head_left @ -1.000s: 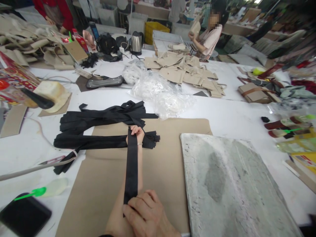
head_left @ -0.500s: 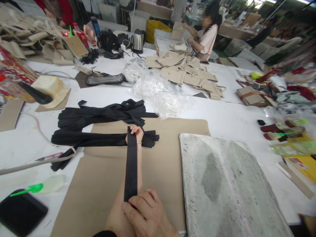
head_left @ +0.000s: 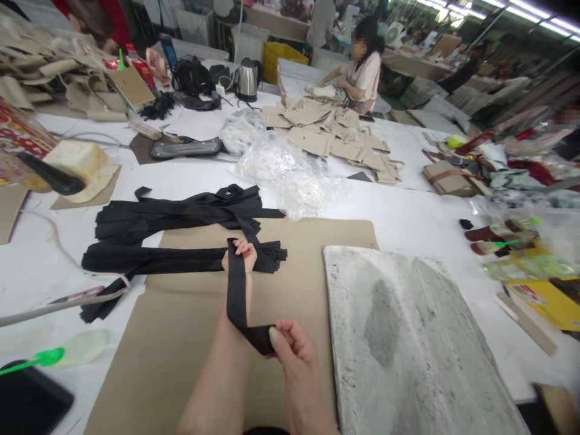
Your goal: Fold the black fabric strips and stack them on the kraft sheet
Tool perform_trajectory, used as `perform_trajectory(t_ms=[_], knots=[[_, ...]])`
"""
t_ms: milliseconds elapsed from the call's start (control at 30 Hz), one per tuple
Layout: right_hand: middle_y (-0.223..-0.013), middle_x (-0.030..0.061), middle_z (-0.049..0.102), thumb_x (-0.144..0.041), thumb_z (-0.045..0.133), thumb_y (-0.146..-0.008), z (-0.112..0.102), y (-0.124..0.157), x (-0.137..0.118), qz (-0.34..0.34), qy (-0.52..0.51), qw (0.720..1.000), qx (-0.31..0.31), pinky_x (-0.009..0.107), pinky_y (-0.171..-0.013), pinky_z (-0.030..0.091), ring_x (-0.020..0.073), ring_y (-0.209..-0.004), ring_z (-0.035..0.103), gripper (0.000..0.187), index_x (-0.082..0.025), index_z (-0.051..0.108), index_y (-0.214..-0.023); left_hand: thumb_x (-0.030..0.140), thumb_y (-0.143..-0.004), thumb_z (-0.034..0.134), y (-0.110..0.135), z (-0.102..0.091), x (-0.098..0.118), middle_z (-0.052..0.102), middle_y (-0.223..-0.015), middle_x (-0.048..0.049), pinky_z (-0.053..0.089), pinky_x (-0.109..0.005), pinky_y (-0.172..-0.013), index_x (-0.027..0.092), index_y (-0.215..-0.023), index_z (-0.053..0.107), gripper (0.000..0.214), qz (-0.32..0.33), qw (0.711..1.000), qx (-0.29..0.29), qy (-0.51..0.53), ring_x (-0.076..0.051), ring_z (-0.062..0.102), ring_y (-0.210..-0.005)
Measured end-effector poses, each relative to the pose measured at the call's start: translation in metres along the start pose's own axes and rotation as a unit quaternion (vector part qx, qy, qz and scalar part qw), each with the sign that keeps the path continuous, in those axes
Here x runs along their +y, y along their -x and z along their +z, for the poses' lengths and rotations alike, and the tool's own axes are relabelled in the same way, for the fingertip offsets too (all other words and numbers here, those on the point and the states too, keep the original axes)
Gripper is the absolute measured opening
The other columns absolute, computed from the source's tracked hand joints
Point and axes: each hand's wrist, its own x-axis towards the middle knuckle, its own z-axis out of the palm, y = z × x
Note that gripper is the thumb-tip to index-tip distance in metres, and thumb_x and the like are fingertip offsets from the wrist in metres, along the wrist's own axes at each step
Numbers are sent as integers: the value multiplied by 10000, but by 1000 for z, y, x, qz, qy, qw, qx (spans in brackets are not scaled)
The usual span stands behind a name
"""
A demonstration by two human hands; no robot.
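Note:
A single black fabric strip (head_left: 236, 296) is stretched between my two hands over the tan sheet (head_left: 190, 338). Its far end is pinched in the fingers of my left hand (head_left: 245, 254), whose arm reaches forward beneath the strip. My right hand (head_left: 296, 362), closer to me, grips the near end between thumb and fingers. Near that hand the strip bends to the right. Just behind and beside my left hand lies a bundle of black strips (head_left: 158, 258), partly hidden by the hand. A second pile of black strips (head_left: 181, 211) lies beyond it.
A grey, stained slab (head_left: 408, 338) lies to the right of the sheet. Clear plastic bags (head_left: 290, 175) and tan cut pieces (head_left: 335, 136) are farther back. On the left are a cable (head_left: 63, 308) and a green spoon (head_left: 45, 357). A co-worker (head_left: 365, 69) is across the table.
My right hand has moved slightly up and right and turned, carrying its end of the strip. The strip, straight before, now bends rightward. My left hand still holds the far end.

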Motion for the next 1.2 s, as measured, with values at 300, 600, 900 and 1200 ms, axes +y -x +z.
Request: perform_trajectory(t_ms=[300,600,900,1200], knots=[[-739,-6,615,-393,745,-665,-23,-25,-26,53,-183,977,100,214,-572,480,91,-556,560,328,-158,585,-829,386,-891,526,2,-44,11,569,-796,5,471,-220,-522,136,-959,563,261,-38,986,129,94,-78,521,-595],[-719,13,646,-394,722,-681,-51,-35,-23,27,-183,970,160,217,-557,494,113,-564,597,379,-158,595,-950,266,-894,538,39,-47,36,633,-824,-11,546,-242,-591,118,-944,595,166,-104,965,239,-33,-104,619,-691],[-675,11,621,-439,603,-765,-131,-77,81,-50,85,973,208,288,-579,509,162,-604,598,314,-150,609,-886,8,-798,485,87,-80,28,721,-781,-33,606,-265,-593,183,-857,660,255,-120,945,246,-179,-159,696,-692],[-1187,88,538,-201,434,-849,-144,-63,152,-82,240,939,233,368,-953,420,180,-1055,529,369,-175,521,-1208,28,-808,430,95,-110,-30,717,-800,-46,595,-240,-689,189,-841,668,290,-176,921,271,-219,-154,690,-836]])
